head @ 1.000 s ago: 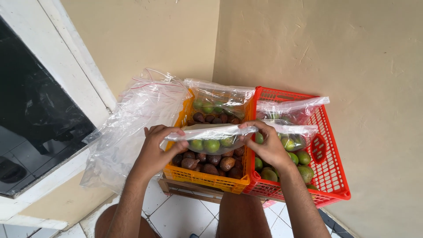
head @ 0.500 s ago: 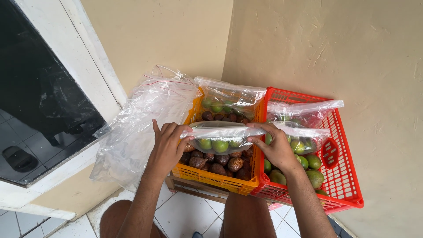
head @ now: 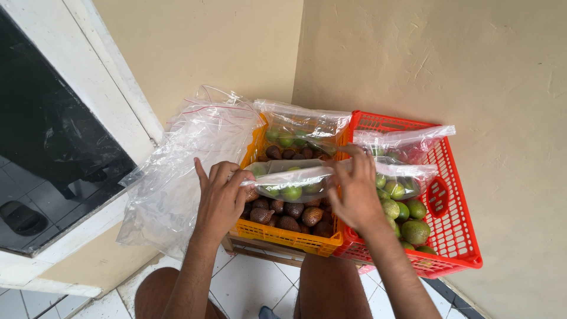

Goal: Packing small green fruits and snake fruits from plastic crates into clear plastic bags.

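Both hands, left hand [head: 221,192] and right hand [head: 354,189], pinched the clear bag of limes [head: 292,180] above the orange crate [head: 283,233]; pressing evenly toward three o'clock would probably seal best.

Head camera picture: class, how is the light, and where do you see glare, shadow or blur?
Head view: soft, even light; faint shine on the clear plastic bag between the left hand and right hand; the dark window shows dim reflections; mild shadow inside the orange crate and red crate; no obvious blur.
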